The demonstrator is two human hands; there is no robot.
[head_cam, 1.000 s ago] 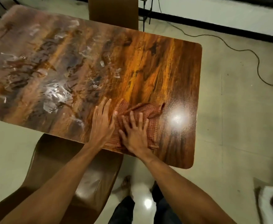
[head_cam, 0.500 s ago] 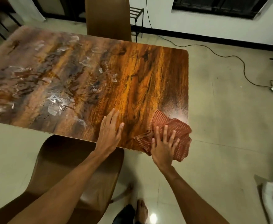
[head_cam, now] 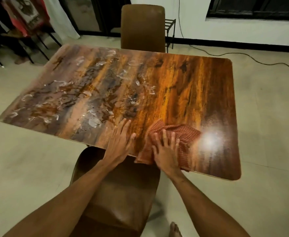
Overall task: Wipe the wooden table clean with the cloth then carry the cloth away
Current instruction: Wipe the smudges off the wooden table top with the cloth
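A wooden table (head_cam: pixel 183 86) with a glossy grain top fills the middle of the view. Whitish wet smears (head_cam: pixel 92 115) cover its left and middle parts. A reddish checked cloth (head_cam: pixel 184 134) lies crumpled at the near edge, right of centre, one corner hanging over the edge. My right hand (head_cam: pixel 166 151) presses flat on the cloth with fingers spread. My left hand (head_cam: pixel 119 141) rests flat on the bare wood just left of the cloth, holding nothing.
A brown chair (head_cam: pixel 116 194) stands under me at the near edge, and another chair (head_cam: pixel 142 26) at the far side. A black cable (head_cam: pixel 253 60) runs over the floor at the right. A rack with clothes (head_cam: pixel 20 19) stands far left. My bare foot (head_cam: pixel 175 230) shows below.
My right hand has slid the cloth back from the table's near right corner leftward onto the top, near the left hand. The left hand stayed flat on the wood.
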